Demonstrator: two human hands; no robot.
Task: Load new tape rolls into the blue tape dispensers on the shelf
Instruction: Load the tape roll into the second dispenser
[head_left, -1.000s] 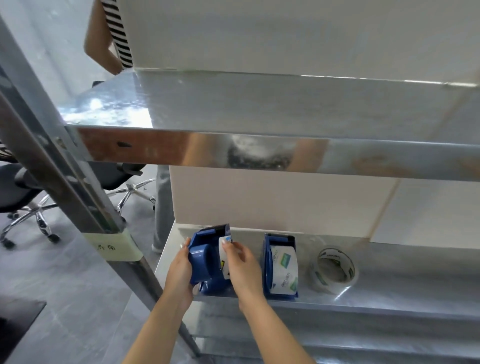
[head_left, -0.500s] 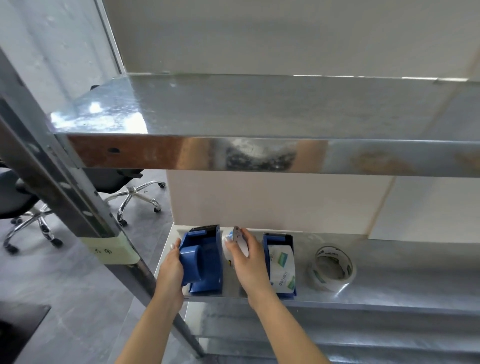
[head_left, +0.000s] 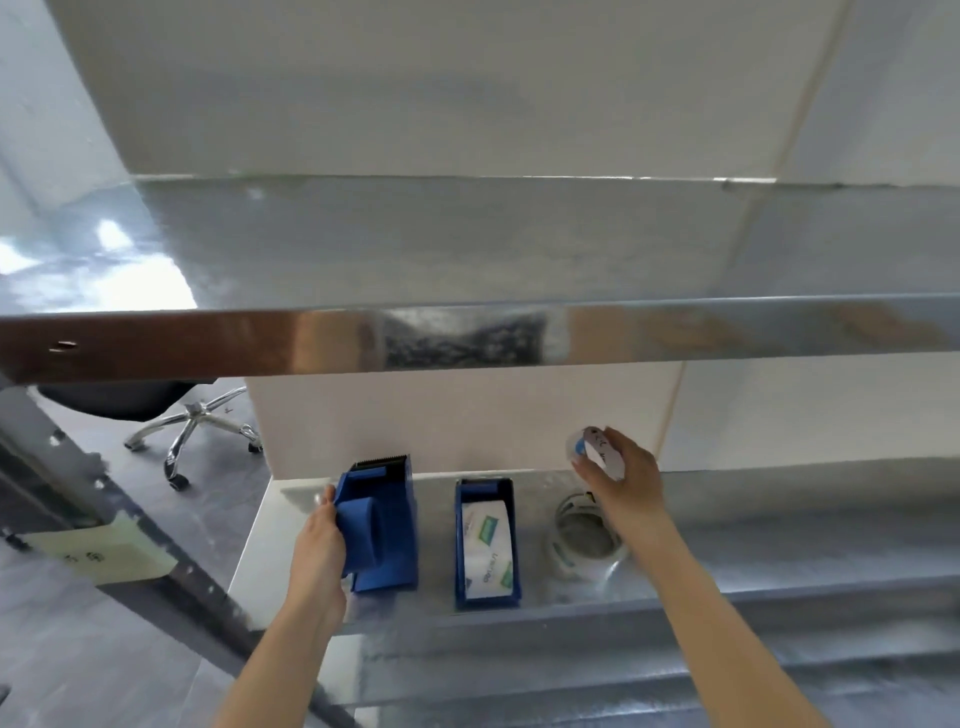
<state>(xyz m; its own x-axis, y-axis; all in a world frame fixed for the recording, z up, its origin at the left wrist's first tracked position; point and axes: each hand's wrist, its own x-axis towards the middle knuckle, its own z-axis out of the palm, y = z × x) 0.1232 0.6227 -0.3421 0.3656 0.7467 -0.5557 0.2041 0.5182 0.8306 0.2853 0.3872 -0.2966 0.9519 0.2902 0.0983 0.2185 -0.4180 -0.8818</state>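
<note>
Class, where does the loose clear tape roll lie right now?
In the head view, the loose clear tape roll lies flat on the metal shelf, right of the loaded blue tape dispenser, partly under the right hand.

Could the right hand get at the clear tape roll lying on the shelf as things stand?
Probably, but not freely: the right hand hovers just above the clear tape roll with nothing between them, yet its fingers already hold a small empty core.
</note>
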